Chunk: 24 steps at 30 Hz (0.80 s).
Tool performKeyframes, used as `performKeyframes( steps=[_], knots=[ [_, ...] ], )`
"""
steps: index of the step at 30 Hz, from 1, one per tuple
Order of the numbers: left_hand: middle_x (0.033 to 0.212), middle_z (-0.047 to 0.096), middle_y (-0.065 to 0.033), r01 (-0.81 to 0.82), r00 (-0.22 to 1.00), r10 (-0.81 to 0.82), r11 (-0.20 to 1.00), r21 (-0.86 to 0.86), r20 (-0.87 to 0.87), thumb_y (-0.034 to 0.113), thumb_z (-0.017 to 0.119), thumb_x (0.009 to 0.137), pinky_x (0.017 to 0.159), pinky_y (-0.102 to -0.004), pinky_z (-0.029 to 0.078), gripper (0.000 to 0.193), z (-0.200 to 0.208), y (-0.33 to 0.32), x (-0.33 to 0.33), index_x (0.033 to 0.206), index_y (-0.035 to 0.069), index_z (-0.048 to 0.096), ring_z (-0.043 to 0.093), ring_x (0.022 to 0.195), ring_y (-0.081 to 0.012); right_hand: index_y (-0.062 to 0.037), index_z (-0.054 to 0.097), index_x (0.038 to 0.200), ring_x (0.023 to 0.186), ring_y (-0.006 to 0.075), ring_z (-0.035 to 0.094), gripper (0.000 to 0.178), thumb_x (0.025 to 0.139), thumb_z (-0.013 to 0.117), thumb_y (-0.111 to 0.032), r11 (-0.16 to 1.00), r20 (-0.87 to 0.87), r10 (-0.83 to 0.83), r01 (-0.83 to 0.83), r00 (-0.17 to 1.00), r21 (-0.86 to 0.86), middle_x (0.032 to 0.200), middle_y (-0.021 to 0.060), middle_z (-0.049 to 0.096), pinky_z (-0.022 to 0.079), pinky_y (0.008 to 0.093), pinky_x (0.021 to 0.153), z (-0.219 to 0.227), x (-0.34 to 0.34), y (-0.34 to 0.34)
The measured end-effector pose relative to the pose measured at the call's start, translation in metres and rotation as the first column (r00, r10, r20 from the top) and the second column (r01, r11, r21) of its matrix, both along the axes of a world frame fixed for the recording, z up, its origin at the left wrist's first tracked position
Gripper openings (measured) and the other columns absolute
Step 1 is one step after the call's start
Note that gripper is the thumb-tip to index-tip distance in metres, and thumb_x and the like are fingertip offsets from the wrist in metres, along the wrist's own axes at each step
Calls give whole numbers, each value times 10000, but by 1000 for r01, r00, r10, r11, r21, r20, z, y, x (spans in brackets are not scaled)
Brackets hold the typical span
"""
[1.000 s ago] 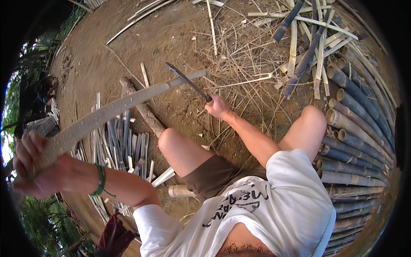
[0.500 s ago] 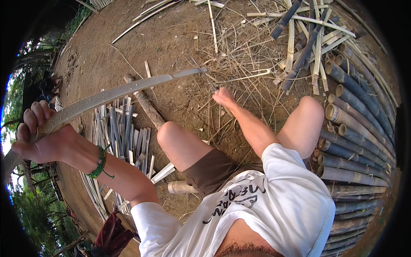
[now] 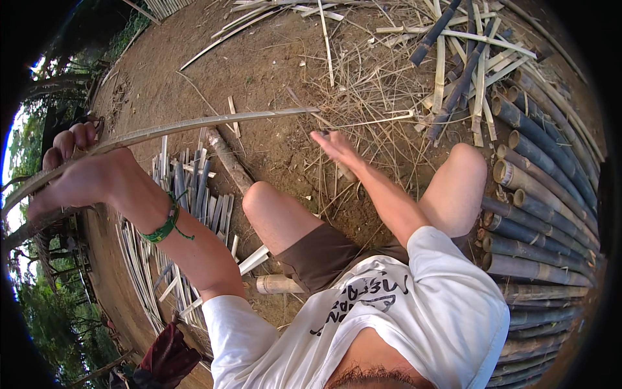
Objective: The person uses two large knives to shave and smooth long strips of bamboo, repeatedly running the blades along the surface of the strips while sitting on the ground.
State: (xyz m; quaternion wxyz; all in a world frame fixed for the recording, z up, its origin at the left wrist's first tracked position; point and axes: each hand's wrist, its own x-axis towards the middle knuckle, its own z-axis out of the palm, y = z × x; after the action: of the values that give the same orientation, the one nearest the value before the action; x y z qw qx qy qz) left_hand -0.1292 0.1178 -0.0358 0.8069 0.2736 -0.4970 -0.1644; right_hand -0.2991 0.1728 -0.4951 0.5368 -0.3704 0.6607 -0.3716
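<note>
A long split bamboo strip [image 3: 214, 120] slants across the left half of the view, now showing its narrow edge. My left hand [image 3: 97, 172] is closed around its near end, fingers curled over the top. A green cord bracelet [image 3: 170, 222] circles that wrist. Above the ground between my knees, my right hand [image 3: 340, 149] is closed on the dark handle of a knife [image 3: 303, 106]. Its thin blade points up and left and crosses the strip's far end; whether they touch I cannot tell. The handle is mostly hidden by my fingers.
Bamboo poles [image 3: 534, 175] lie stacked along the right. Split strips [image 3: 479, 71] and dry shavings [image 3: 363, 71] cover the ground ahead. Beside my left leg are cut bamboo pieces [image 3: 207, 207] and a log [image 3: 228, 159]. A dark red cloth [image 3: 170, 353] hangs at lower left.
The strip has turned from its flat face to its edge, and my left hand has rolled with it, shifting slightly right and up. My right hand has barely moved, its fingers looking straighter.
</note>
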Motion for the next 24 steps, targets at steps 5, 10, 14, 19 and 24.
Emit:
performKeyframes(
  steps=[5, 10, 14, 19, 24],
  knots=[
    [606, 392, -99, -6, 999, 6, 1000, -3, 48, 699, 147, 947, 537, -347, 415, 669, 13, -34, 1, 813, 67, 321, 373, 553, -223, -153, 471, 664, 444, 87, 364, 613, 908, 460, -716, 908, 120, -5, 55, 993, -416, 539, -58, 394, 301, 284, 410, 68, 28, 22],
    [620, 403, -129, 41, 999, -42, 999, 17, 30, 600, 255, 946, 527, -366, 434, 574, 19, -46, -7, 811, 46, 324, 416, 558, -246, -135, 492, 643, 416, 94, 408, 646, 923, 424, -713, 989, -15, -110, 108, 994, -99, 504, -31, 432, 362, 290, 413, -18, 9, 15],
    [674, 446, -152, 138, 990, -138, 990, -3, 42, 439, 288, 953, 563, -386, 507, 441, 18, -54, 4, 828, 20, 346, 489, 586, -273, -130, 483, 615, 450, 137, 507, 744, 833, 394, -836, 989, -59, -22, 31, 998, 144, 544, 34, 502, 486, 411, 486, -57, -27, 4],
    [788, 505, -170, 21, 999, -21, 1000, 0, 43, 269, 279, 955, 641, -440, 576, 353, 19, -81, 19, 922, -60, 401, 539, 620, -295, -56, 542, 732, 535, 169, 576, 778, 850, 402, -812, 998, -51, -1, -2, 999, -59, 628, 81, 558, 543, 397, 564, -44, -4, 3],
    [864, 548, -205, 6, 1000, -6, 1000, -19, 21, 258, 267, 994, 705, -460, 606, 407, 24, -91, 1, 1007, -122, 410, 616, 711, -330, 87, 557, 1042, 601, 184, 626, 689, 942, 505, -592, 977, -9, -82, 82, 997, 197, 824, 135, 651, 531, 318, 576, -70, -45, -6]
  ],
)
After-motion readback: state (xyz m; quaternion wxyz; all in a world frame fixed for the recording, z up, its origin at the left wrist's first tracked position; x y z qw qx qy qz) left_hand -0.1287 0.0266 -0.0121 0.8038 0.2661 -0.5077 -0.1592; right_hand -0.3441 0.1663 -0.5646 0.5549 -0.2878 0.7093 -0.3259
